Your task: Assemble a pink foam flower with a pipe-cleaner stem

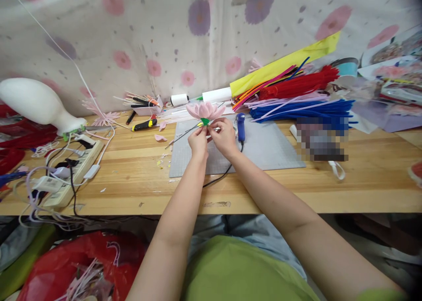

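Observation:
A pink handmade flower (205, 110) with a green base is held up over the grey cutting mat (263, 149). My left hand (198, 141) pinches it just under the bloom, where a thin dark stem wire (180, 137) juts out to the left. My right hand (224, 137) grips the same spot from the other side, fingertips touching the green base. A blue glue gun (240, 126) lies on the mat right beside my right hand, its black cord trailing toward the table's front edge.
A wooden table (132, 178) carries a power strip (74, 171) with tangled cables at left, a white foam form (36, 103), a black-and-yellow tool (144, 124), and piles of red and blue pipe cleaners (296, 101) at the back right. A red bag (66, 266) sits below.

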`<act>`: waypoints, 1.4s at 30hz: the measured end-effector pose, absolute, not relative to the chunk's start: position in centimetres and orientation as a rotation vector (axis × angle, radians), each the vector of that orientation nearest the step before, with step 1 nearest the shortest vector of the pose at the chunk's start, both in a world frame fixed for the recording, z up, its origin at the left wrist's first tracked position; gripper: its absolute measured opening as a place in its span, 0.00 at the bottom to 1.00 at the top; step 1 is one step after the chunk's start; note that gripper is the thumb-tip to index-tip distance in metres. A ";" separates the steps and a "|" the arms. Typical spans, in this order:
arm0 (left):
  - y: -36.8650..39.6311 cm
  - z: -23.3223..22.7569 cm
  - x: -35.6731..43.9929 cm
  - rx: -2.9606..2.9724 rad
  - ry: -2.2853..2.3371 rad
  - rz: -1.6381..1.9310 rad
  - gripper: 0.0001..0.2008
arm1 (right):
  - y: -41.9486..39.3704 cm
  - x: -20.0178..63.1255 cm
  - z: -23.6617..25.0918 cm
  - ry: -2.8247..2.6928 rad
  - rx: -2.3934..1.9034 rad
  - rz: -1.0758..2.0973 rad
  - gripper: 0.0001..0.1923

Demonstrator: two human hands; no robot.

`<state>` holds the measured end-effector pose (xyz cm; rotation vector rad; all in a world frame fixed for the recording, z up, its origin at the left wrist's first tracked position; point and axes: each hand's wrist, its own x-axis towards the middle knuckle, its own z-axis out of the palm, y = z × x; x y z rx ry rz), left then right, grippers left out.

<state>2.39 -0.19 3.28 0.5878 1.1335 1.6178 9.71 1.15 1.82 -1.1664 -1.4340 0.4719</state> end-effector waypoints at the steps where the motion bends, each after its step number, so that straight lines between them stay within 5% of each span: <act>1: -0.3 3.5 2.4 0.545 1.124 1.603 0.03 | 1.2 9.7 1.8 -1.438 -1.160 0.476 0.04; 22: 1.1 4.3 1.0 0.201 0.935 1.608 0.07 | 0.6 7.6 1.2 -1.550 -1.031 0.429 0.08; 42: 1.1 3.3 0.3 1.036 1.356 1.836 0.04 | 1.3 7.1 3.4 -1.298 -1.218 0.528 0.06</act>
